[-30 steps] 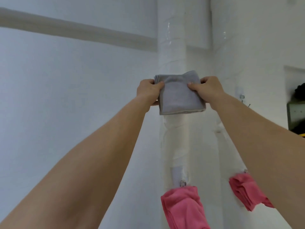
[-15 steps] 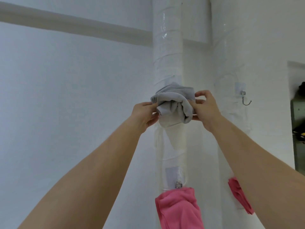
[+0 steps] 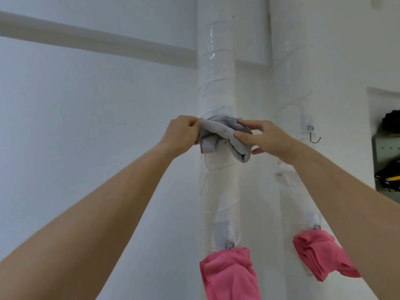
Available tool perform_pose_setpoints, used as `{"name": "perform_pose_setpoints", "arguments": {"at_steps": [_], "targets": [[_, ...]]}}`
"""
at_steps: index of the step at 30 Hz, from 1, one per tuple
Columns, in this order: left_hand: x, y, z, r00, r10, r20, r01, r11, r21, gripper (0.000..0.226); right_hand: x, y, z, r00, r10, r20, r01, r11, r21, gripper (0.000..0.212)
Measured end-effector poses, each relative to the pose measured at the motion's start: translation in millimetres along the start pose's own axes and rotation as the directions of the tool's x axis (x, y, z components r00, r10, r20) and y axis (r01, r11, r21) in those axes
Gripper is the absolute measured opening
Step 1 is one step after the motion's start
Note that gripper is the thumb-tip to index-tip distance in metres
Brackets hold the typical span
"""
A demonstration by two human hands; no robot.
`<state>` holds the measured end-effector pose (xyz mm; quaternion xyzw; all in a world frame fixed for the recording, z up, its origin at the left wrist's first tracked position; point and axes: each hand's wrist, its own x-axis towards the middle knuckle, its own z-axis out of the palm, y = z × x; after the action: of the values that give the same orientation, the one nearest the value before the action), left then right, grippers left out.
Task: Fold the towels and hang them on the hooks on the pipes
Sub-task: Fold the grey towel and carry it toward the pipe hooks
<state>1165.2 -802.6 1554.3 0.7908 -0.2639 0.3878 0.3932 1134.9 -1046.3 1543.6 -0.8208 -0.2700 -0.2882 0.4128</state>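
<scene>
Up against the left pipe (image 3: 216, 72), both hands hold a bunched grey towel (image 3: 223, 137). The left hand (image 3: 183, 133) has its fingers (image 3: 191, 126) curled tight, pinching the towel's left edge. The right hand (image 3: 266, 137) pinches the right fold between the thumb (image 3: 242, 135) in front and the fingers over the top and behind. Between the two sets of fingertips the cloth sags in thick rolls, touching the pipe; whether it is caught on anything behind cannot be told.

Directly behind the fingers the pipe is white, wrapped in glossy clear tape that wrinkles in slanted bands. Just right of the right hand's fingers stands the right pipe (image 3: 287, 61), wrapped likewise, with a metal hook (image 3: 313, 137) on a clear stick-on pad, about level with the knuckles. Well below the fingers a pink towel (image 3: 229, 273) hangs under a small clip hook (image 3: 229, 244) on the left pipe, and a second pink towel (image 3: 320, 256) hangs on the right pipe.

Left of the left hand's fingers spreads a plain white wall (image 3: 86, 126), crossed above them by a grey horizontal band (image 3: 97, 43). Far right of the fingers, a recess holds a grey shelf (image 3: 387, 148) with dark objects, one marked yellow (image 3: 389, 181).
</scene>
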Motion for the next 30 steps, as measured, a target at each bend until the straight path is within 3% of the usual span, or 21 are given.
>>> {"name": "perform_pose_setpoints", "arguments": {"at_steps": [2,4,7,10,15,21,24,30], "targets": [[0,9,-4,0.987,-0.134,0.092,0.152,0.963,-0.223,0.047,1,-5,1,1.000,-0.024,-0.011,0.023,0.996,-0.084,0.060],[0,12,-7,0.978,-0.138,0.155,0.172,0.958,-0.230,0.045,3,-7,5,0.997,-0.066,-0.039,0.058,0.983,-0.177,0.062],[0,4,-5,0.983,0.042,0.178,-0.054,0.997,0.060,0.050,7,-8,11,0.993,-0.110,-0.036,0.096,0.953,-0.286,0.051],[-1,-2,1,0.965,0.156,0.210,-0.210,0.941,0.267,0.067,12,-3,13,0.990,-0.134,-0.039,0.106,0.905,-0.413,0.038],[-4,-1,14,0.940,0.308,0.146,-0.334,0.743,0.580,0.062,18,-4,19,0.977,-0.185,-0.106,0.065,0.731,-0.679,0.057],[-4,1,15,0.943,0.292,0.159,-0.333,0.846,0.417,0.072,12,2,26,0.950,-0.280,-0.140,0.147,0.795,-0.589,0.085],[-7,-8,16,0.931,0.341,0.133,-0.366,0.865,0.342,0.062,9,11,37,0.924,-0.337,-0.179,0.151,0.753,-0.640,0.070],[-14,-20,33,0.927,0.375,0.011,-0.365,0.894,0.259,0.050,9,16,44,0.927,-0.270,-0.259,0.108,0.855,-0.507,0.056]]}}
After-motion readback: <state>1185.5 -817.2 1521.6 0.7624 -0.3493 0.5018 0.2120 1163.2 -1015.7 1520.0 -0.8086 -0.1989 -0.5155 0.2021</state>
